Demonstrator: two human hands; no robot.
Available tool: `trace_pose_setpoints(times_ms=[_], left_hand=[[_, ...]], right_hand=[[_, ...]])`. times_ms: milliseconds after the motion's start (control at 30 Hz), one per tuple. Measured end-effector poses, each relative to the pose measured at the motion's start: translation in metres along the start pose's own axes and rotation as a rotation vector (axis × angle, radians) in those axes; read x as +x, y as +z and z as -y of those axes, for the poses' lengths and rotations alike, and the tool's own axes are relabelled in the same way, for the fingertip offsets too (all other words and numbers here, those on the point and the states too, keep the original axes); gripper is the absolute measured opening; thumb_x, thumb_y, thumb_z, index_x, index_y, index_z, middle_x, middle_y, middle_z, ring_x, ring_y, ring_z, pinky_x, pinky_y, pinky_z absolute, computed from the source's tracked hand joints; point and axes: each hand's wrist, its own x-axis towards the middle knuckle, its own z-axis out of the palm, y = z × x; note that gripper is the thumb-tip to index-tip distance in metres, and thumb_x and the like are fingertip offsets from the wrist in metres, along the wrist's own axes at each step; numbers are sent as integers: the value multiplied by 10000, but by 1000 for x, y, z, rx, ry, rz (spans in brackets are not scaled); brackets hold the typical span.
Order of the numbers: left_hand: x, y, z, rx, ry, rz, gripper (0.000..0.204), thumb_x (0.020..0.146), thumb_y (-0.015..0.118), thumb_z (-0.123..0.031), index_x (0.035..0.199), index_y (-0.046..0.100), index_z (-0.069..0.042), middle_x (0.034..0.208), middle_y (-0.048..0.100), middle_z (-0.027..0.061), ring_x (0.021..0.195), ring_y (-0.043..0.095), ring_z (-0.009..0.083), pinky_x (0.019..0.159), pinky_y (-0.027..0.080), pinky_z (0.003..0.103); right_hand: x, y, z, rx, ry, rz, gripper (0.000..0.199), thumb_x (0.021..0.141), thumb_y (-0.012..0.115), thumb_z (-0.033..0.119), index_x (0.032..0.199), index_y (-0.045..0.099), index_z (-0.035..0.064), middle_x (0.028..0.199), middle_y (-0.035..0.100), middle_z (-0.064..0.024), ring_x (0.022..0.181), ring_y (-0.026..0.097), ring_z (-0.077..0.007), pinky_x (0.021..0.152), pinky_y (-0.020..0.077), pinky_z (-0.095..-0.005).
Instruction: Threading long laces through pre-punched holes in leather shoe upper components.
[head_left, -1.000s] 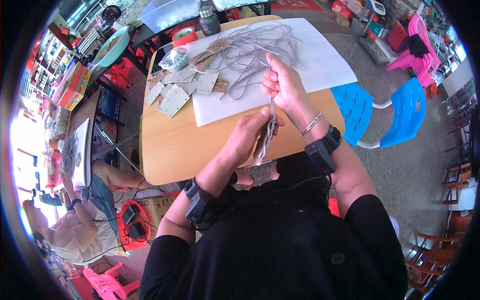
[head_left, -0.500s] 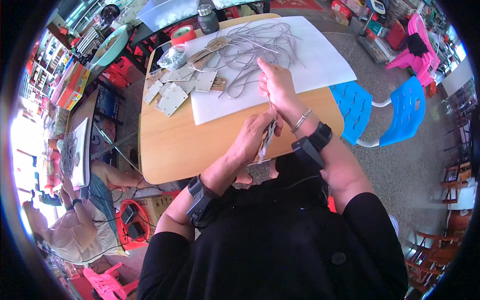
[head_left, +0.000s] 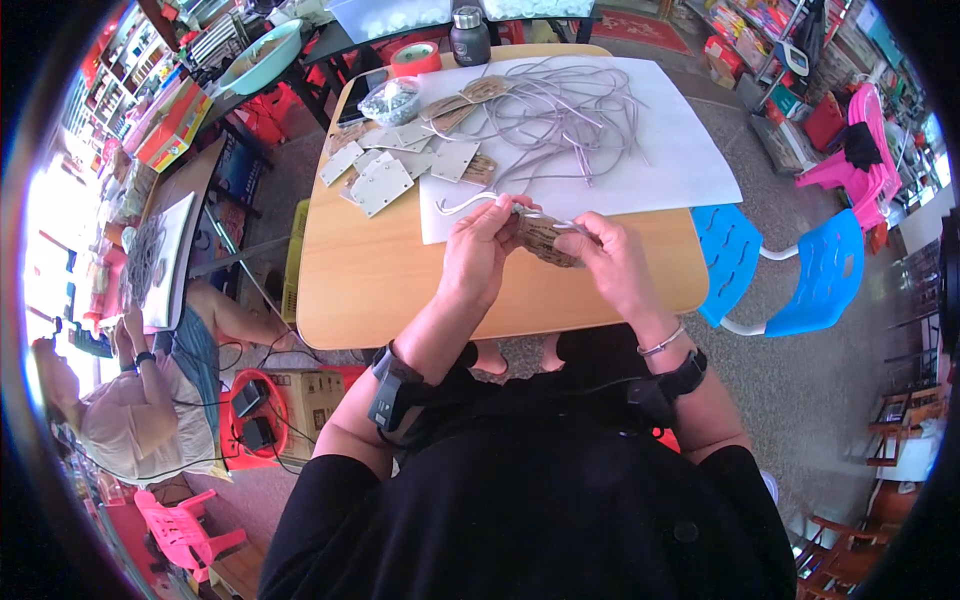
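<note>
Both my hands hold a brown, patterned flat piece above the near part of the table. My left hand pinches its left end, where a pale cord sticks out past the fingers. Gripping the right end is my right hand, thumb across the piece; a strand of cord runs along the top edge toward it. Beyond my hands, a tangle of grey cords lies on a white sheet. Left of it are several white plates with small holes and more brown patterned pieces.
A plastic bag of small grey bits, a red tape roll and a dark bottle stand at the table's back. A blue chair is at right. Another person sits at left beside another table with cords.
My right hand has come down from its raised fist and moved right. My left hand has shifted forward and left. The brown piece is now stretched flat between them.
</note>
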Motion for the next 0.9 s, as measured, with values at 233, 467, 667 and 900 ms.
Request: trace_pose_setpoints(times_ms=[233, 467, 667, 900], left_hand=[[-4, 10, -14, -129, -71, 159, 314, 983, 436, -247, 1038, 582, 25, 1021, 625, 150, 935, 610, 223, 875, 470, 359], [-21, -18, -7, 79, 7, 46, 362, 992, 420, -306, 1038, 592, 9, 957, 632, 101, 892, 610, 179, 856, 474, 348], [-11, -55, -73, 134, 343, -222, 360, 953, 500, -366, 963, 643, -36, 775, 571, 15, 678, 514, 89, 627, 430, 251], [20, -245, -171, -226, 355, -1043, 669, 828, 612, -539, 1199, 469, -2, 1011, 503, 158, 825, 514, 270, 833, 466, 461]], right_hand=[[-6, 6, -2, 18, -88, -105, 119, 837, 648, 103, 882, 614, -2, 624, 543, -59, 578, 482, -82, 536, 408, -273], [-11, 25, 7, 55, -49, 12, 164, 848, 627, 110, 952, 605, -15, 739, 597, -40, 673, 532, -87, 620, 447, -251], [-9, 15, -17, 141, 102, -60, 175, 884, 566, 116, 1009, 586, -6, 837, 595, -15, 763, 549, -88, 720, 464, -237], [-8, 21, -28, 44, 49, -16, 136, 890, 561, 101, 971, 595, -3, 804, 591, 1, 744, 527, -67, 702, 451, -226]])
